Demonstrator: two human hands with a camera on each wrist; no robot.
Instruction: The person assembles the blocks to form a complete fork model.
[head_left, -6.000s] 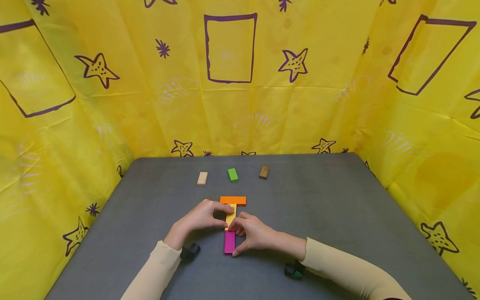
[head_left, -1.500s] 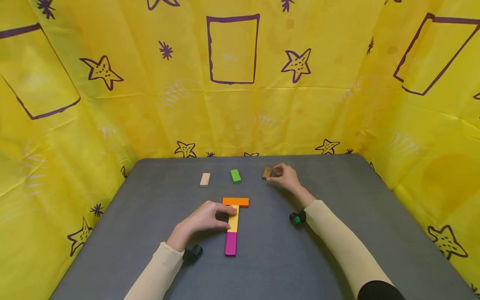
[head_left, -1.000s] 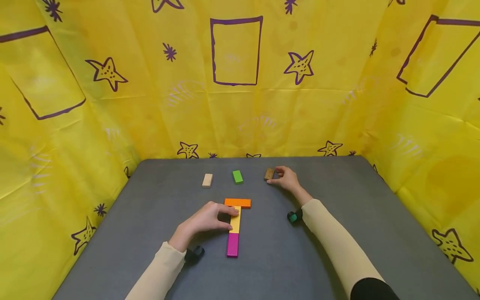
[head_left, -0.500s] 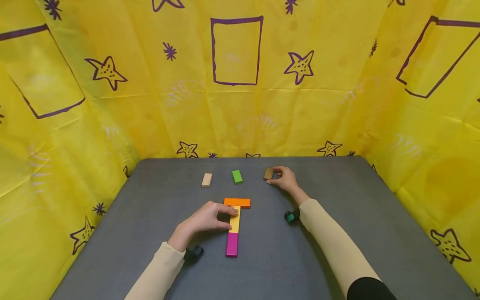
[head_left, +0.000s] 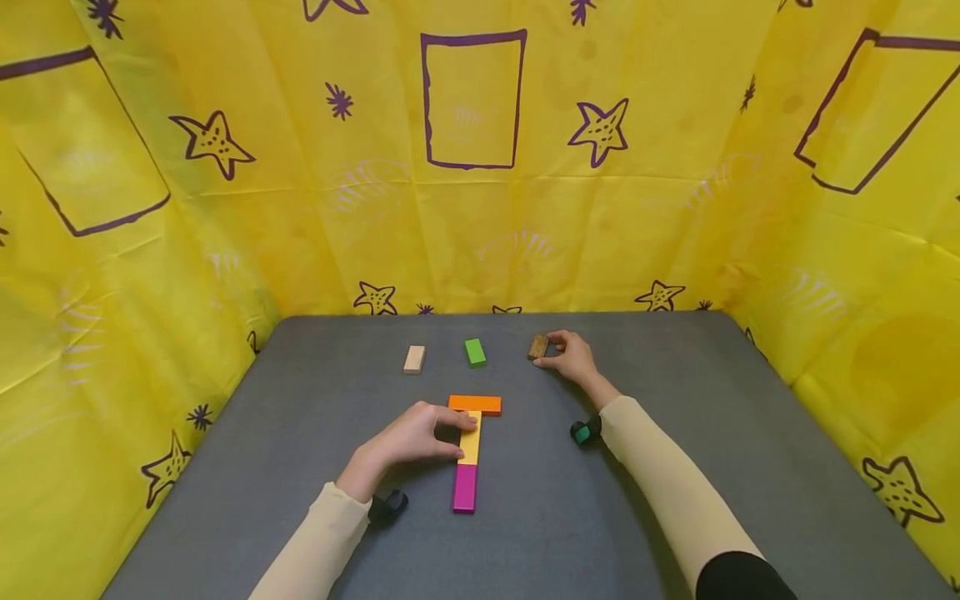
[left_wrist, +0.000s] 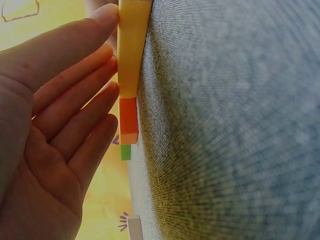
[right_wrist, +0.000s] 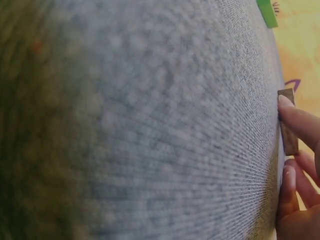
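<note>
My left hand (head_left: 408, 435) rests fingertips and thumb on the top of a yellow block (head_left: 470, 450), its fingers fairly straight in the left wrist view. An orange block (head_left: 480, 405) lies crosswise at the yellow block's far end, and a magenta block (head_left: 464, 489) continues from its near end; together they form a T. Farther back, my right hand (head_left: 575, 360) pinches a small brown wooden block (head_left: 537, 347) by its ends, between thumb and fingers. That block (right_wrist: 288, 131) lies on the table in the right wrist view, partly covered by the thumb.
A green block (head_left: 475, 353) and a pale wooden block (head_left: 414, 360) lie in a row to the left of the brown one. The grey table (head_left: 637, 500) is enclosed at the back and sides by a yellow patterned cloth (head_left: 480, 217).
Since the earliest frame, my right hand has left the magenta block and moved forward and right to the brown block. My left hand stays at the yellow block. Little differs in the last second.
</note>
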